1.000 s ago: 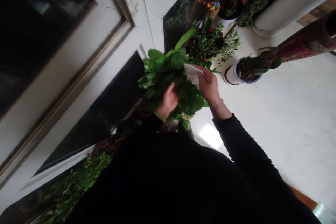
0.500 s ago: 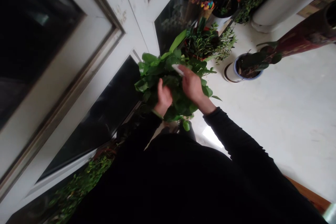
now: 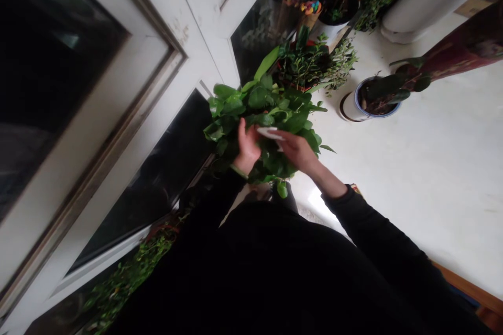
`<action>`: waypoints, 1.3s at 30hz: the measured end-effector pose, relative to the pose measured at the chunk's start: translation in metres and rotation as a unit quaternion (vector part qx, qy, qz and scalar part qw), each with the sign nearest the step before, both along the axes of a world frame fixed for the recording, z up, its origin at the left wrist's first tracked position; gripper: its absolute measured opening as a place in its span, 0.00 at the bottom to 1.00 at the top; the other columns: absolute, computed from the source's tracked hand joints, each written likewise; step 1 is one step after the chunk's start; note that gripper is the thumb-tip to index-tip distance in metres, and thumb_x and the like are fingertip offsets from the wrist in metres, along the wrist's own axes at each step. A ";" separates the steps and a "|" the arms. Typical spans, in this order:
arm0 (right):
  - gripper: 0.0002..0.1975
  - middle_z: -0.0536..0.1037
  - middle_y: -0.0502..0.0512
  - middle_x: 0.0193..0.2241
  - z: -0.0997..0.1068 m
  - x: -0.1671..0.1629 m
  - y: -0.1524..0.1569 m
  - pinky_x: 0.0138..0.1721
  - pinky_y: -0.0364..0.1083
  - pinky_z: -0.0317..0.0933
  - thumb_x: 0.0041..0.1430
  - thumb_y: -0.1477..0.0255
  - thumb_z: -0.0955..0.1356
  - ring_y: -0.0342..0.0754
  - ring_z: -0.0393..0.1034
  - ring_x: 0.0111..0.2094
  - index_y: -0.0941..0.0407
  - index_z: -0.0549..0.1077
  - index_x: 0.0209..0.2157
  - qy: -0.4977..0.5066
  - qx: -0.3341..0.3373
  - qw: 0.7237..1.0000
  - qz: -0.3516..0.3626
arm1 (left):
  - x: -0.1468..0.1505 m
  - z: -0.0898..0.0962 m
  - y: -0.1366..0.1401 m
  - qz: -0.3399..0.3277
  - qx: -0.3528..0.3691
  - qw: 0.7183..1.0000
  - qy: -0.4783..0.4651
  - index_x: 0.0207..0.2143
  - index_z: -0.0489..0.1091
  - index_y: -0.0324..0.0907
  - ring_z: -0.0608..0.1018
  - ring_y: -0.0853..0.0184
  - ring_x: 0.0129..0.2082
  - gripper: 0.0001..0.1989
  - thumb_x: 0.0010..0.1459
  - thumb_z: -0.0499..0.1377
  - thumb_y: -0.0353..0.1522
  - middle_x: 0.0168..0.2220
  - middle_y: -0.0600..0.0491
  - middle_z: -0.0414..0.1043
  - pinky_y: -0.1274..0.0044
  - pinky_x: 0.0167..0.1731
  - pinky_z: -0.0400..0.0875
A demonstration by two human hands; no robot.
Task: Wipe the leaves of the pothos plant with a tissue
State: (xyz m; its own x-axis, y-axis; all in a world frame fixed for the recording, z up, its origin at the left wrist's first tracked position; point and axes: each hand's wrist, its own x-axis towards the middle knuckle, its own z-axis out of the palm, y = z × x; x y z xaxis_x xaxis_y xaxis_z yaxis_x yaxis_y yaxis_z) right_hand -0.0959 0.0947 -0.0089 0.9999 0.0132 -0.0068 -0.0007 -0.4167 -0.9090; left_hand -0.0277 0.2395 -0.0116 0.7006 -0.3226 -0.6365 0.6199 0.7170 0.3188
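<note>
A bushy potted plant [image 3: 257, 98] with broad glossy green leaves fills the space in front of me; its pot is hidden. My left hand [image 3: 248, 147] is in among the leaves on the near left side, thumb raised and apart from the fingers, whose tips are partly lost in the foliage. In my right hand [image 3: 299, 153] is a folded white wipe [image 3: 268, 132], pinched between the fingers and lying over the leaves just right of my left thumb. Whether it is cloth or paper I cannot tell.
White-framed glass panes [image 3: 157, 146] run along the left. A small-leaved plant [image 3: 306, 63] stands just beyond. To the right, a white pot with a blue rim [image 3: 359, 104] rests on the pale floor [image 3: 432, 167], near a thick white pipe [image 3: 428, 2] and a dark red tall object [image 3: 463, 42].
My right hand has come down toward me with the white wipe, bringing it close beside my left hand. My left hand has hardly moved.
</note>
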 end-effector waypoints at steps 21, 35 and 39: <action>0.23 0.81 0.56 0.62 0.028 0.025 0.008 0.64 0.61 0.72 0.74 0.66 0.61 0.57 0.78 0.61 0.51 0.76 0.64 -0.038 0.062 0.991 -0.112 | 0.004 0.000 0.011 0.013 -0.011 1.000 -0.023 0.47 0.80 0.47 0.78 0.53 0.65 0.29 0.71 0.50 0.57 0.53 0.49 0.83 0.58 0.66 0.71; 0.26 0.79 0.65 0.64 0.009 0.032 0.057 0.69 0.58 0.67 0.69 0.79 0.60 0.59 0.76 0.65 0.60 0.77 0.64 0.030 -0.090 0.995 -0.002 | -0.003 0.001 0.005 -0.014 0.004 1.000 -0.014 0.48 0.80 0.44 0.77 0.51 0.66 0.34 0.70 0.48 0.60 0.54 0.45 0.83 0.59 0.66 0.72; 0.22 0.83 0.57 0.59 0.020 0.030 0.035 0.61 0.57 0.74 0.73 0.68 0.62 0.56 0.81 0.57 0.53 0.79 0.61 0.015 0.082 0.996 -0.027 | -0.004 0.000 0.009 0.012 0.001 1.000 -0.006 0.44 0.80 0.45 0.77 0.52 0.66 0.29 0.71 0.50 0.57 0.50 0.48 0.84 0.57 0.67 0.72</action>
